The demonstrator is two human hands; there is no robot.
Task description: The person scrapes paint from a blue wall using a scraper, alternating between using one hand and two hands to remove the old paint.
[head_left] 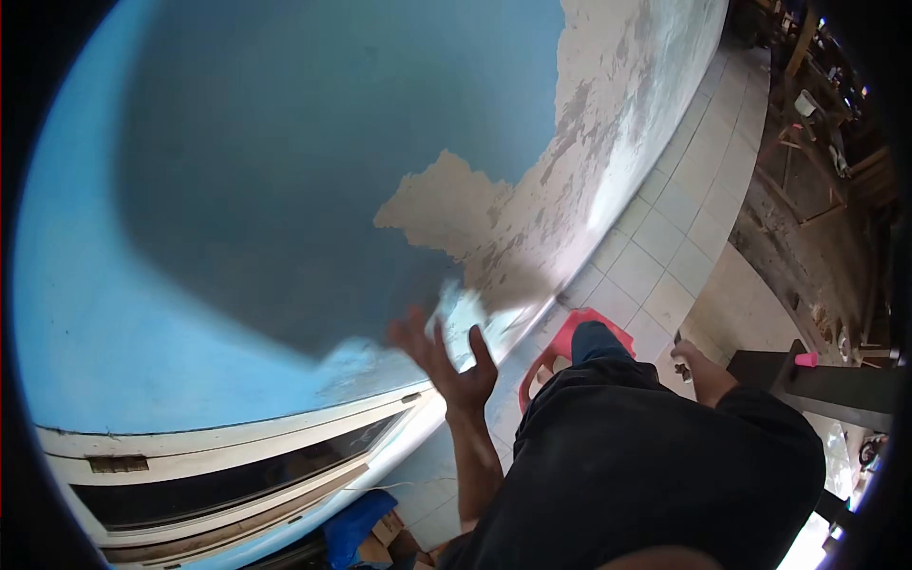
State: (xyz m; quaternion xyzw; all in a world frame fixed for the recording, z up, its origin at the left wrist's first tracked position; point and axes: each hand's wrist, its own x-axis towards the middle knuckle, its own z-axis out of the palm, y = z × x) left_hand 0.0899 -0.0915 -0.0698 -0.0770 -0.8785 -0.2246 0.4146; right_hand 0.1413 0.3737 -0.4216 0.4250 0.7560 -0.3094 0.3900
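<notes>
My left hand point(461, 380) is raised in front of the wall with its fingers spread and holds nothing; the fingertips are blurred by motion. Behind it, the blue painted wall point(285, 209) has a large bare patch point(446, 204) where the paint has come off. Down by my right side, my right hand point(701, 369) is closed around a small dark tool point(683, 372). A short piece of it sticks out past the fingers, while the grip hides the rest, so I cannot tell its exact kind.
A red plastic chair point(606, 321) stands right at my legs on the tiled floor point(655, 252). To the lower left is a white-framed window point(237, 451), with a blue bag point(353, 527) and boxes below. A pink cup point(807, 360) sits on a dark ledge point(841, 385).
</notes>
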